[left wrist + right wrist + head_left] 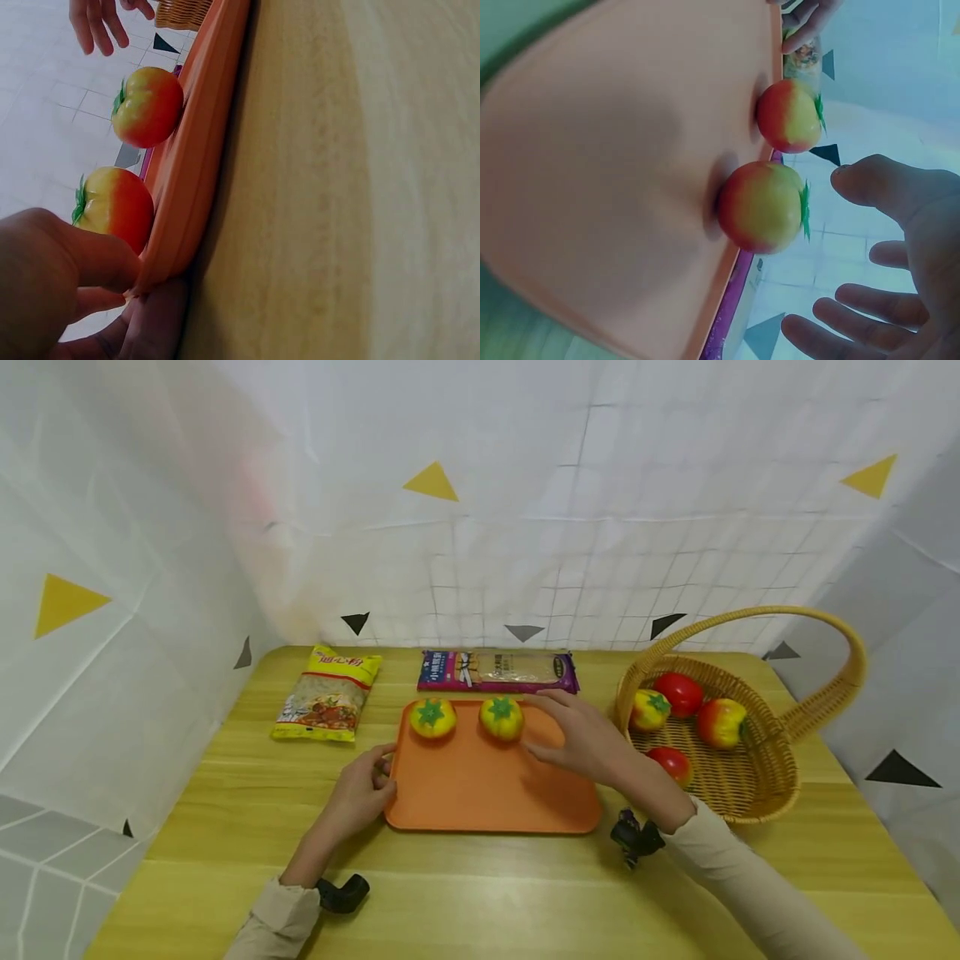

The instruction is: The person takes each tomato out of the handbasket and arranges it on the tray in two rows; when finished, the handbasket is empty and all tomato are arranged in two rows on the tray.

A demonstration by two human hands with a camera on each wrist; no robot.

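An orange tray (pixel 480 793) lies on the table, and my left hand (pixel 358 792) grips its left edge between thumb and fingers. Two yellow-and-red toy tomatoes with green leafy tops stand along the tray's far side. The left tomato (pixel 432 718) is close to my left fingers in the left wrist view. Beside the right tomato (pixel 501 718), my right hand (pixel 581 737) hovers over the tray with fingers spread. In the right wrist view, a gap shows between that hand (pixel 900 277) and the nearer tomato (pixel 761 206); it holds nothing.
A wicker basket (pixel 780 768) with a tall handle stands at the right, holding several toy fruits and vegetables. Behind the tray lies a purple noodle packet (pixel 498 671). A yellow food bag (pixel 327 693) lies at the back left. White patterned sheeting surrounds the table.
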